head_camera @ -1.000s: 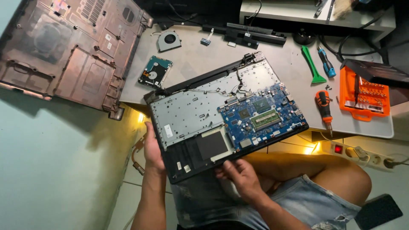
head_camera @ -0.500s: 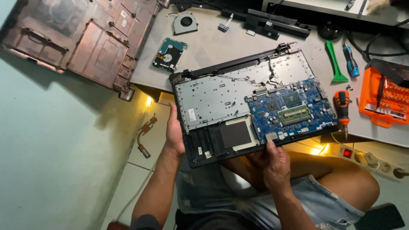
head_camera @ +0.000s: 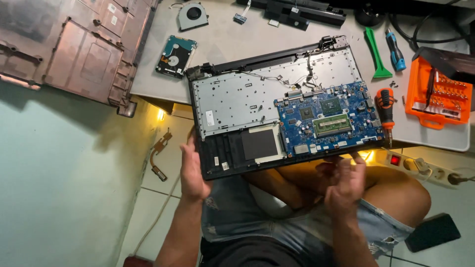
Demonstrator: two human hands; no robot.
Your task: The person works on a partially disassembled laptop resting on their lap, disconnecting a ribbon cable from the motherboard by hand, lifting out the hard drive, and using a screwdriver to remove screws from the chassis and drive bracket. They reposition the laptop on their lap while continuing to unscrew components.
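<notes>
Opened laptop [head_camera: 277, 106] lying half on the table [head_camera: 232, 44], half over the lap, underside up. Blue board [head_camera: 329, 118] bared on its right half, grey metal plate [head_camera: 237, 99] on the left, dark square pad [head_camera: 259, 144] near the front edge. Thin wires [head_camera: 297, 79] trailing across the plate toward the hinge.

Left hand [head_camera: 192, 168] at the laptop's near left corner, palm flat against the edge, fingers spread and loosely curled around it, steadying rather than clenching. Right hand [head_camera: 346, 183] just below the front edge, near the board's corner, blurred; fingers half curled and raised, one fingertip touching or nearly touching the rim. Cannot tell whether anything sits between those fingers.

On the table beyond: hard drive [head_camera: 175, 56] and fan [head_camera: 193, 16] to the upper left, green pry tool [head_camera: 376, 52] and blue screwdriver [head_camera: 396, 49] to the upper right. Orange screwdriver [head_camera: 385, 106] lying just beside the laptop's right edge, orange bit case [head_camera: 438, 96] farther right. Removed bottom cover [head_camera: 74, 49] hanging over the table's left end. Power strip [head_camera: 420, 167] with a lit red switch on the floor at right, copper heat pipe [head_camera: 159, 153] on the floor at left, dark phone [head_camera: 431, 232] near the right knee.
</notes>
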